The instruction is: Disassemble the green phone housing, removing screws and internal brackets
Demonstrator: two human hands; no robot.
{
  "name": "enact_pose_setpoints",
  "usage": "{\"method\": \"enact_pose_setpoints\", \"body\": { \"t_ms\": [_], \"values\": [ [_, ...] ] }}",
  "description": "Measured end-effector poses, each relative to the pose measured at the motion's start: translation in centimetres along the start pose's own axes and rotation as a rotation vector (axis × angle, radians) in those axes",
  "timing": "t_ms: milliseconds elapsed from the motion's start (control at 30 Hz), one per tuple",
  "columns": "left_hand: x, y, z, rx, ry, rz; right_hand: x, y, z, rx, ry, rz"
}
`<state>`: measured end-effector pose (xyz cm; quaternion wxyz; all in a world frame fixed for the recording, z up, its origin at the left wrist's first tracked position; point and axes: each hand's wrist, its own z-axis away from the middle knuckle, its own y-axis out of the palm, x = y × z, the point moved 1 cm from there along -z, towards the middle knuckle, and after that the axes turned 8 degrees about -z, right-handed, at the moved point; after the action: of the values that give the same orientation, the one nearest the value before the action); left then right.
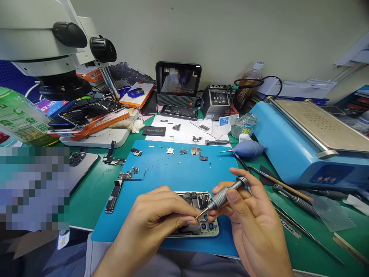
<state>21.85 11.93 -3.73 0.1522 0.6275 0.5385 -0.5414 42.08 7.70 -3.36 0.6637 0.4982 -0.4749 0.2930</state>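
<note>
My right hand (pixel 250 215) grips a grey precision screwdriver (pixel 221 198) by its knurled handle, tilted with the tip down to the left. The thumb and fingers of my left hand (pixel 161 215) are pinched at the screwdriver's tip; whether a tiny part sits between them is hidden. Beneath both hands lies an opened phone body (pixel 212 231) with bare inner parts and two round camera openings, partly covered by my fingers. It rests on a blue mat (pixel 161 169). A logic board strip (pixel 112 200) lies on the mat's left edge.
Tiny screws and small parts (pixel 170 151) dot the mat's far side. A microscope (pixel 63 57) overhangs the left. To the right stand a blue heating plate machine (pixel 311 146), an air blower (pixel 248 149) and tweezers (pixel 311 234). A screen (pixel 178 82) stands at the back.
</note>
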Motion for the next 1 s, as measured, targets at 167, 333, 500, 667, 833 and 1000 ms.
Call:
{"method": "enact_pose_setpoints", "body": {
  "t_ms": [167, 333, 500, 667, 833, 1000],
  "values": [
    [-0.05, -0.08, -0.03, 0.006, 0.004, -0.011, 0.06, -0.02, -0.05, 0.000, -0.002, -0.009],
    [0.01, -0.09, 0.02, 0.006, 0.005, -0.019, 0.06, 0.01, -0.12, -0.007, -0.002, -0.004],
    [-0.01, -0.06, 0.00, 0.007, 0.012, -0.024, 0.00, -0.09, -0.11, -0.035, -0.036, 0.014],
    [0.00, -0.03, 0.01, 0.011, 0.014, -0.027, -0.20, -0.27, -0.08, -0.078, -0.063, 0.036],
    [0.01, -0.03, -0.01, 0.008, 0.018, -0.021, -0.15, -0.24, -0.05, -0.093, -0.065, 0.039],
    [-0.07, -0.05, -0.01, 0.011, 0.009, -0.009, -0.02, -0.15, 0.08, -0.073, -0.040, 0.036]
  ]
}}
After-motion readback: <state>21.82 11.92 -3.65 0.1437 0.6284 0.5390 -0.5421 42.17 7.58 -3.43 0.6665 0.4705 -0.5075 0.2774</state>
